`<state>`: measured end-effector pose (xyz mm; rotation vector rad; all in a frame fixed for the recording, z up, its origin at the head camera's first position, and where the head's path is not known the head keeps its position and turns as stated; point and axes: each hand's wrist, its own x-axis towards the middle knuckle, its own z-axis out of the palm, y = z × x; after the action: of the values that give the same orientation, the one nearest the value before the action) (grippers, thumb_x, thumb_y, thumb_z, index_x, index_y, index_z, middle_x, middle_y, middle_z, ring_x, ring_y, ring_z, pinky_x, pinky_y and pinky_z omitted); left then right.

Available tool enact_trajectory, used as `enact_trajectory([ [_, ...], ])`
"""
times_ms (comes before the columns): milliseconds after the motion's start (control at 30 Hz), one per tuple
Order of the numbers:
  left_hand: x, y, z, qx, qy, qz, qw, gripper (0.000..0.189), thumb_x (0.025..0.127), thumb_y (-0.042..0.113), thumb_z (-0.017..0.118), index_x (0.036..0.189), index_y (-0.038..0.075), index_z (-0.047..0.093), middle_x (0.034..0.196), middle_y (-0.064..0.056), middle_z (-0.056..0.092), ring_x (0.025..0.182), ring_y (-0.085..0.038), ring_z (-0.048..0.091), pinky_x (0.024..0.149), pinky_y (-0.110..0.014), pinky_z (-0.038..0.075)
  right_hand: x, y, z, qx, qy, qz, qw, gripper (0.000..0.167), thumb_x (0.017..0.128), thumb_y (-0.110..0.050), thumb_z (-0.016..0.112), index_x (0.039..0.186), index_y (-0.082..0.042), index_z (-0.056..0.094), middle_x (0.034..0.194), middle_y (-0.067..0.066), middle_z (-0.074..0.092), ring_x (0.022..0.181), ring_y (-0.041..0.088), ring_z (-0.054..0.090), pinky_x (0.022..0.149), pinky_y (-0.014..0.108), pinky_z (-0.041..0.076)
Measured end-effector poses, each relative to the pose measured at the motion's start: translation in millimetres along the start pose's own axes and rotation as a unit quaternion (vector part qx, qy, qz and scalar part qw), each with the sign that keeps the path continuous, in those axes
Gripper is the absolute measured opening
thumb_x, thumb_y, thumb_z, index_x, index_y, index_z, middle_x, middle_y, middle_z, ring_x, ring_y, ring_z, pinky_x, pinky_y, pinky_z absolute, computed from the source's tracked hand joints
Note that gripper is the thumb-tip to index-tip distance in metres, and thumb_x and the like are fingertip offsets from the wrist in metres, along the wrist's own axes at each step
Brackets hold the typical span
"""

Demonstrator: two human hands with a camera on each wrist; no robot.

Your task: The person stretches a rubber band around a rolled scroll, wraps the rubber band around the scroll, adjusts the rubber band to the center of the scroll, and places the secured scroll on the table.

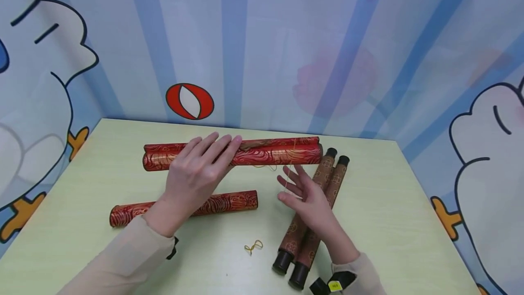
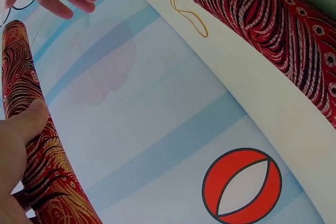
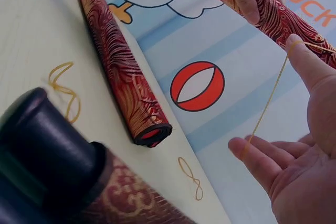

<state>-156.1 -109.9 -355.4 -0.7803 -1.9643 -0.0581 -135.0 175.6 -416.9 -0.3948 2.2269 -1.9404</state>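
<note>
The left hand is gripping a red roll just beyond the right hand, whose spread thumb and fingers are stretching a yellow band. Banding or unbanding is seemingly underway, probably calling next for even tension.

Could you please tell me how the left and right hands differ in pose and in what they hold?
The left hand grips a red roll, while the right hand has a thin yellow band stretched between its thumb and fingers. The left hand's fingers lie over the roll, whereas the right hand's thumb and fingers are spread apart. Both hands come out of pale sleeves.
</note>
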Motion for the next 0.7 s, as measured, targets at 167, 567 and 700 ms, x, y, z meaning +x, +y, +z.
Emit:
enact_trajectory([
  [167,-0.3,0.6,1.0,0.007,-0.004,-0.005,1.0000,0.055,0.085,0.013,0.093,0.135,0.005,0.073,0.116,-0.015,0.078,0.100,-0.037,0.077,0.084,-0.050,0.066,-2.6,3,6,0.011,0.030,-0.006,0.9995,0.104,0.101,-0.012,0.076,0.172,-0.008,0.000,0.176,0.015,0.023,0.155,0.036,0.040,0.114,0.038,0.049],
  [567,-1.3,3.7,0.3,0.006,-0.022,-0.021,0.9995,0.059,0.081,0.019,0.097,0.134,0.005,0.074,0.110,-0.016,0.079,0.093,-0.036,0.077,0.082,-0.047,0.066,-6.3,8,21,-0.074,0.105,-0.045,0.9908,0.126,0.093,-0.013,0.086,0.171,-0.025,-0.013,0.180,0.002,-0.008,0.163,0.027,0.022,0.117,0.044,0.046],
  [700,-1.1,5.5,0.3,-0.001,-0.029,-0.032,0.9991,0.062,0.078,0.021,0.099,0.133,0.005,0.075,0.109,-0.016,0.078,0.091,-0.035,0.077,0.082,-0.047,0.066,-7.1,11,24,-0.109,0.130,-0.074,0.9827,0.132,0.091,-0.012,0.088,0.170,-0.027,-0.017,0.180,0.003,-0.009,0.164,0.029,0.019,0.118,0.048,0.044],
])
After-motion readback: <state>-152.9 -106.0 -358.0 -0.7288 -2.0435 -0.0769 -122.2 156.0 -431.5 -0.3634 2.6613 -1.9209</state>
